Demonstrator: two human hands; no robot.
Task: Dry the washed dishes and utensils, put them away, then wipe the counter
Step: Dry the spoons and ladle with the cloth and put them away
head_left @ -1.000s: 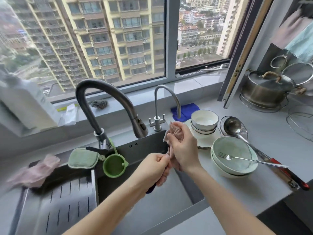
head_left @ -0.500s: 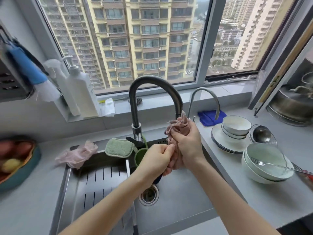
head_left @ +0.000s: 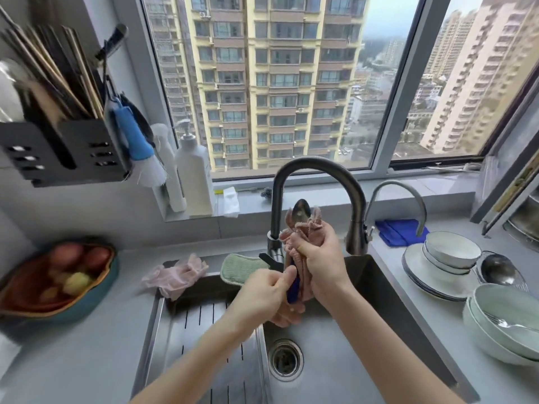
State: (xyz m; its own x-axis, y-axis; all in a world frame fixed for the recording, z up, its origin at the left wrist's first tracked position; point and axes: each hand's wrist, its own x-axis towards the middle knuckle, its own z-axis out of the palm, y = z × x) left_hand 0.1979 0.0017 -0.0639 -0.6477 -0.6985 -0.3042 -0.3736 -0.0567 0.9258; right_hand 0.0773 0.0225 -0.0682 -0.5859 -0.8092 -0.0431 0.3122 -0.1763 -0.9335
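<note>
2 hands raised just in front of the dark faucet (head_left: 318, 167), over the sink (head_left: 388, 293). Left hand (head_left: 262, 293): fingers curled tight round the blue handle of a spoon (head_left: 302, 211), at its low end. Right hand (head_left: 320, 258): clamped round a pink cloth (head_left: 306, 231) bunched about the spoon's shaft. The metal spoon bowl pokes out above the cloth, under the faucet's arch. Right of faucet, on the counter: white plate (head_left: 423, 275) carrying stacked white bowls (head_left: 452, 249), ladle (head_left: 495, 269) beyond, then nested pale green bowls (head_left: 501, 316) with 1 fork (head_left: 513, 325) inside. Blue rag (head_left: 399, 231) lies right of faucet, behind the plate. Left of faucet: green pad (head_left: 239, 266) on the sink rim, pink gloves (head_left: 178, 272), fruit bowl (head_left: 58, 275) farther out.
</note>
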